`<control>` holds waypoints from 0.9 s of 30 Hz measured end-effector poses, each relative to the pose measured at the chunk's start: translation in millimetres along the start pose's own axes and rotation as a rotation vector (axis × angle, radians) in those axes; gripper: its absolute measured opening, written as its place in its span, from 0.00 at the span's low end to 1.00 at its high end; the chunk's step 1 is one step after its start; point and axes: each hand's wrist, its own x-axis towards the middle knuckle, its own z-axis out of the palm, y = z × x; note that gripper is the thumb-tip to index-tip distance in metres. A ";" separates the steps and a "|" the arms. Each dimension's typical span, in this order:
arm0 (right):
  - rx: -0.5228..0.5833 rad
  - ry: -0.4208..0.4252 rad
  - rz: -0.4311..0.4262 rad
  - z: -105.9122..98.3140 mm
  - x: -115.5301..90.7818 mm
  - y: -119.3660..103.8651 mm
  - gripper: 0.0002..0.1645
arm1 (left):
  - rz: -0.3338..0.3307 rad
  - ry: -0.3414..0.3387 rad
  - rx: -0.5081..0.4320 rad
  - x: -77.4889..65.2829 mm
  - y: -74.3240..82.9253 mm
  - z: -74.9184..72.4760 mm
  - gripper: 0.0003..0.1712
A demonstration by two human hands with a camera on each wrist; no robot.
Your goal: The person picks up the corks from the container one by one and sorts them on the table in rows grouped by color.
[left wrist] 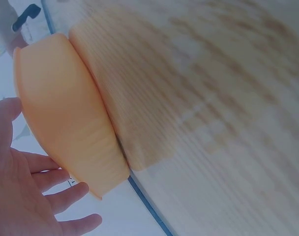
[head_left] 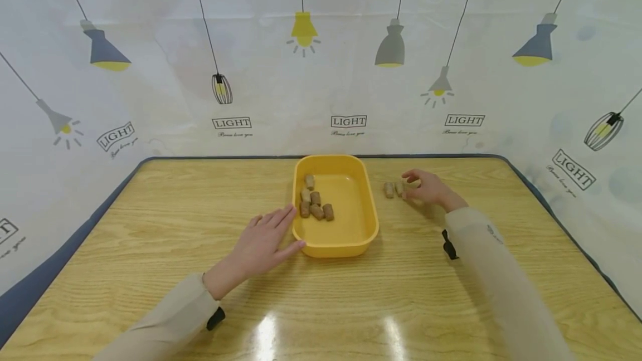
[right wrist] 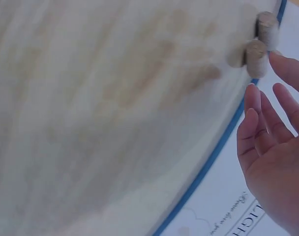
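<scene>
A yellow plastic tub [head_left: 351, 202] stands at the table's middle, with several short brown corks [head_left: 327, 211] gathered along its left side. My left hand [head_left: 263, 238] rests at the tub's near-left rim, its fingers extended and thumb apart. In the left wrist view the same hand [left wrist: 29, 191] lies against the tub's outer wall [left wrist: 71, 108]. Right of the tub, two corks [head_left: 389, 190] stand side by side. My right hand [head_left: 426, 187] reaches around the nearer one [right wrist: 256, 59], fingers loosely bent and spread, a fingertip right at its side in the right wrist view.
The wooden table [head_left: 200, 199] has a dark blue edge. Behind it hangs a white backdrop [head_left: 281, 88] printed with lamps. Black straps [head_left: 449, 245] hang from the wrists.
</scene>
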 end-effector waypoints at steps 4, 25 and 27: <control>-0.014 0.001 -0.017 -7.3 2.4 -5.9 0.27 | -0.002 -0.003 -0.001 0.3 -0.8 0.1 0.41; 0.003 -0.002 -0.134 -26.4 44.6 -102.7 0.24 | 0.009 0.019 0.023 0.1 -0.6 0.2 0.41; 0.024 -0.010 -0.158 -22.2 50.4 -116.0 0.24 | 0.009 0.014 0.025 0.2 -0.4 0.3 0.41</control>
